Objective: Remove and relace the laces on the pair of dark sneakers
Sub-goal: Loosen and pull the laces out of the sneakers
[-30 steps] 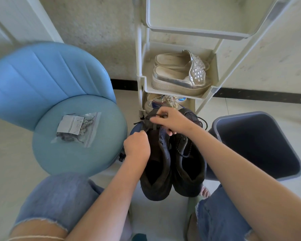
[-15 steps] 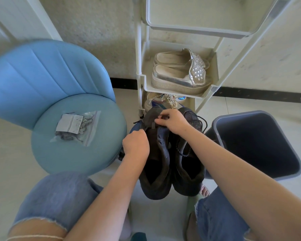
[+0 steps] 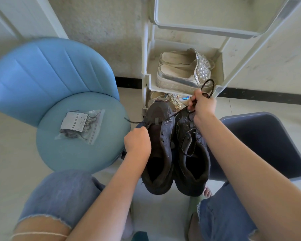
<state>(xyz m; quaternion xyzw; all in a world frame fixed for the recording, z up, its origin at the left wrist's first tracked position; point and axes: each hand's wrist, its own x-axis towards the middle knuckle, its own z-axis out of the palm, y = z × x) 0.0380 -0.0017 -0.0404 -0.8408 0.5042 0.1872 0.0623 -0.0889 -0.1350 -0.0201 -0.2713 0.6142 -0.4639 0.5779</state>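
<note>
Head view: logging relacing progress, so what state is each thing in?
left sneaker, upper eyelets bare
right sneaker, loosely laced
lace, stretched up from left sneaker's toe
right hand, grips the lace
left hand, grips left sneaker's edge
plastic bag, lying flat on blue chair

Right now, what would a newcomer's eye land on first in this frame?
A pair of dark sneakers sits at centre, heels toward the camera. The right hand pinches a dark lace looped above their toes, and the left hand grips their left side. To the left, a zip bag lies on a blue chair; behind, silver platform shoes sit on a white rack.
</note>
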